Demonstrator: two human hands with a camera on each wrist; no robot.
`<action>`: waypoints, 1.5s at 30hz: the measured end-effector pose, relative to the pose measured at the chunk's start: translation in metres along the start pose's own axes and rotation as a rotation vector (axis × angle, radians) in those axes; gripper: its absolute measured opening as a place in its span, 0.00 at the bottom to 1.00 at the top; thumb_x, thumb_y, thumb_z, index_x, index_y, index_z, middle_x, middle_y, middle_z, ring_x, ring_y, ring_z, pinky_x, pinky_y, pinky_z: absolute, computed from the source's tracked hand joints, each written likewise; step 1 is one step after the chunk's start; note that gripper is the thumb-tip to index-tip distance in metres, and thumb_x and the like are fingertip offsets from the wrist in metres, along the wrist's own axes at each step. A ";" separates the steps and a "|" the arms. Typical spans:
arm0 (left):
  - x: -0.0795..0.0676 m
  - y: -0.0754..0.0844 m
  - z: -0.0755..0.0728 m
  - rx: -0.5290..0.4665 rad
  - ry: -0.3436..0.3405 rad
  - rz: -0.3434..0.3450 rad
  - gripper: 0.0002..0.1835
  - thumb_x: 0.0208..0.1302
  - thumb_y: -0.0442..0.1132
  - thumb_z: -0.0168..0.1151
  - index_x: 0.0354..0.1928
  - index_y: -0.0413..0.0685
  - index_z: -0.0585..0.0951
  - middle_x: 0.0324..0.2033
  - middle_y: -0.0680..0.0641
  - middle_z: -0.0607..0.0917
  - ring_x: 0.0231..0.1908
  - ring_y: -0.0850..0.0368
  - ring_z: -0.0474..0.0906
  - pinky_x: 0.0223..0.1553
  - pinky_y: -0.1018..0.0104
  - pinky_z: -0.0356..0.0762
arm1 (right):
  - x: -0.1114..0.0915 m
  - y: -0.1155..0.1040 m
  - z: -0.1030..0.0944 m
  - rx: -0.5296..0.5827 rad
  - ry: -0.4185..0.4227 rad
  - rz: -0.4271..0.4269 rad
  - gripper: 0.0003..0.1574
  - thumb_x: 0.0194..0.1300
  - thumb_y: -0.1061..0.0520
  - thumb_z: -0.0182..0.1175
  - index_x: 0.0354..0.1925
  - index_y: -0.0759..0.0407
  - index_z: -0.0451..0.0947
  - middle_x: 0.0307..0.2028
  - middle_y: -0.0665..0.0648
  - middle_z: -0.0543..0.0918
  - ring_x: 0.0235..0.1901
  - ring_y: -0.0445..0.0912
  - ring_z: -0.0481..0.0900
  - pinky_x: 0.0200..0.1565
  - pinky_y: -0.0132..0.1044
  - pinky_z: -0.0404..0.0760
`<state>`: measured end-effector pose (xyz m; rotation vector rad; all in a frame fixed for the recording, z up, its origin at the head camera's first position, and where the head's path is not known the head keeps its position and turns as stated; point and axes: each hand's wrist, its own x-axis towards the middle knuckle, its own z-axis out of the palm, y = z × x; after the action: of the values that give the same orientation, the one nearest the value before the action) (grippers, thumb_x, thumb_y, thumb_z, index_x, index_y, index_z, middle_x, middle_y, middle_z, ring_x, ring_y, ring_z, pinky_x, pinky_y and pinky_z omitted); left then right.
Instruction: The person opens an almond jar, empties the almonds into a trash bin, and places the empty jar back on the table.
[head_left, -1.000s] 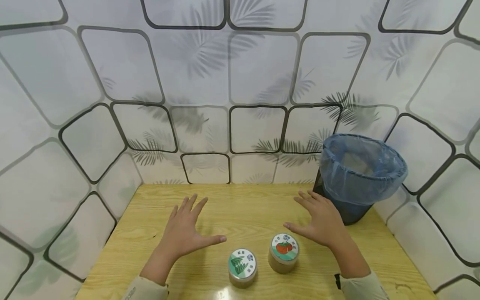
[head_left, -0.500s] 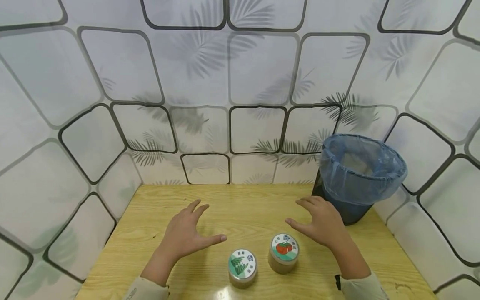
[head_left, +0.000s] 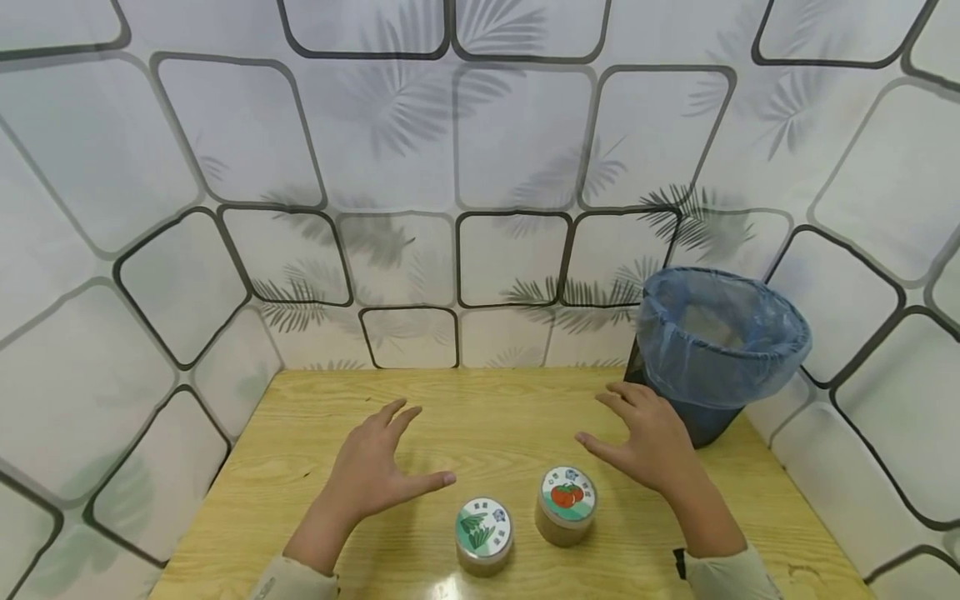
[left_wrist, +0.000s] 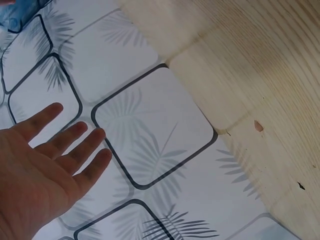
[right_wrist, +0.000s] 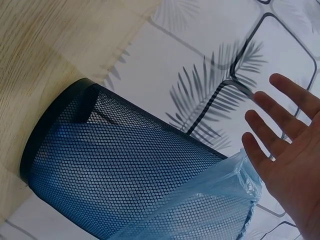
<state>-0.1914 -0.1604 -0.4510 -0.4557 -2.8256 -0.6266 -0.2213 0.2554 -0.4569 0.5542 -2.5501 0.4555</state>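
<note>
Two short round tins stand upright near the front of the wooden table. One tin has a green vegetable pictured on its lid; the other tin, to its right, shows red tomatoes. My left hand is held to the left of the tins, fingers spread and thumb pointing at the green-picture tin without touching it. On the other side my right hand is held beyond the tomato tin, apart from it, with thumb and fingers spread. Both hands hold nothing. In the wrist views, the left fingers and right fingers look extended.
A dark mesh wastebasket with a blue plastic liner stands at the table's back right corner, just behind my right hand. Patterned white walls enclose the table at the back and both sides.
Over the last second the fingers of my left hand have drawn closer together and bent slightly. My right hand has shifted a little to the right. The tins and wastebasket have stayed put.
</note>
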 end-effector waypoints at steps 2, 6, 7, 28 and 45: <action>0.000 0.001 0.001 -0.016 0.006 0.011 0.60 0.48 0.85 0.67 0.76 0.54 0.74 0.77 0.41 0.70 0.69 0.32 0.76 0.62 0.31 0.78 | 0.000 0.001 -0.001 0.001 0.014 -0.008 0.44 0.56 0.30 0.77 0.60 0.56 0.86 0.62 0.64 0.83 0.61 0.64 0.81 0.57 0.68 0.81; 0.001 0.003 0.002 -0.036 0.013 0.032 0.60 0.49 0.84 0.68 0.77 0.54 0.74 0.78 0.41 0.69 0.69 0.32 0.75 0.62 0.30 0.78 | 0.000 0.003 -0.002 -0.001 0.061 -0.039 0.43 0.54 0.32 0.80 0.58 0.57 0.87 0.62 0.64 0.84 0.64 0.66 0.79 0.59 0.69 0.79; 0.001 0.003 0.002 -0.035 0.016 0.037 0.59 0.49 0.84 0.68 0.77 0.54 0.74 0.78 0.41 0.69 0.69 0.32 0.76 0.62 0.29 0.78 | 0.000 0.004 -0.003 -0.001 0.073 -0.047 0.43 0.53 0.33 0.80 0.58 0.57 0.87 0.61 0.64 0.84 0.64 0.66 0.78 0.60 0.69 0.79; 0.014 0.011 0.004 -0.027 0.031 0.133 0.58 0.50 0.84 0.66 0.76 0.54 0.74 0.77 0.40 0.70 0.68 0.32 0.77 0.63 0.29 0.77 | 0.000 0.008 -0.012 -0.007 0.132 -0.061 0.39 0.55 0.38 0.80 0.57 0.60 0.87 0.60 0.66 0.85 0.67 0.68 0.76 0.64 0.70 0.75; 0.016 0.023 0.011 -0.035 0.003 0.174 0.60 0.51 0.86 0.64 0.78 0.56 0.72 0.77 0.41 0.70 0.71 0.34 0.74 0.66 0.30 0.74 | -0.007 0.014 -0.025 -0.008 0.194 -0.047 0.37 0.65 0.39 0.73 0.63 0.60 0.84 0.63 0.68 0.83 0.66 0.69 0.75 0.62 0.73 0.73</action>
<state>-0.1997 -0.1319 -0.4478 -0.6970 -2.7372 -0.6416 -0.2121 0.2794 -0.4427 0.5384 -2.3483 0.4595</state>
